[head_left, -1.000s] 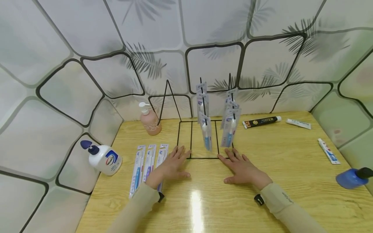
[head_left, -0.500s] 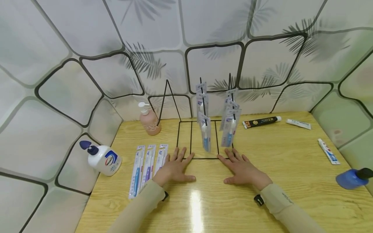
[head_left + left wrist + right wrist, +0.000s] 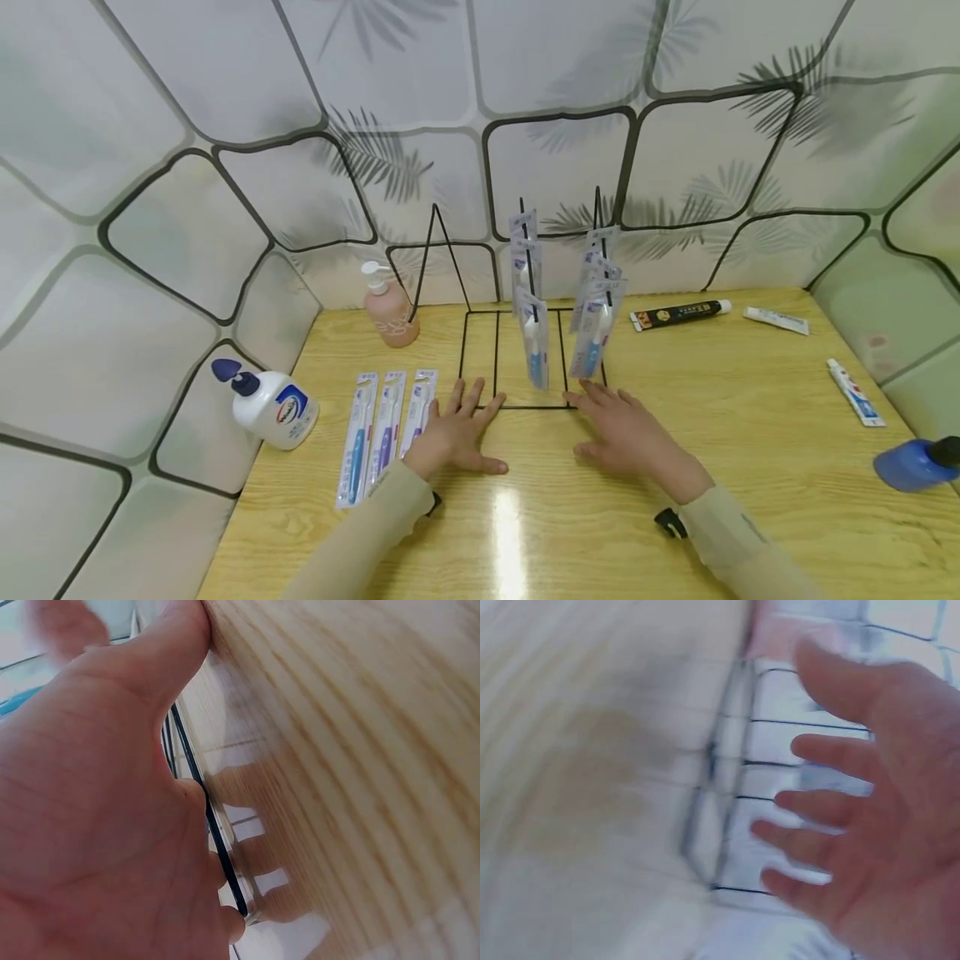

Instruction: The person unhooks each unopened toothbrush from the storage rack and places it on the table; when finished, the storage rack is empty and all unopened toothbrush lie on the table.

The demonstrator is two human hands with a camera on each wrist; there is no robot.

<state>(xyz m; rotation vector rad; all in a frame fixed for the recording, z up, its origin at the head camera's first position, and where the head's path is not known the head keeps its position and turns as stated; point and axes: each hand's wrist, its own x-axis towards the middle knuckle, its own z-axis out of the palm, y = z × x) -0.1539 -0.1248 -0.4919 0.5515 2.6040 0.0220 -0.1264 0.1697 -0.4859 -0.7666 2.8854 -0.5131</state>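
Note:
My left hand (image 3: pixel 457 429) lies flat on the wooden table (image 3: pixel 750 467), fingers spread, fingertips at the front left corner of a black wire rack (image 3: pixel 517 358). The left wrist view shows my palm (image 3: pixel 90 825) pressed on the wood beside the rack's wire (image 3: pixel 210 832). My right hand (image 3: pixel 622 429) hovers open just above the table at the rack's front right corner, fingers straight (image 3: pixel 832 810). Packaged toothbrushes (image 3: pixel 532 333) hang from the rack's two upright prongs. Three more packaged toothbrushes (image 3: pixel 386 429) lie side by side left of my left hand.
A pink pump bottle (image 3: pixel 388 308) stands at the back left; a white pump bottle (image 3: pixel 273 404) lies off the table's left edge. Three toothpaste tubes (image 3: pixel 678 314) (image 3: pixel 776 319) (image 3: pixel 855 392) lie at the right, and a blue bottle (image 3: pixel 911 464) at the right edge.
My left hand has slid slightly right and forward along the rack's front edge. The right hand has lifted a little off the table and blurs with motion.

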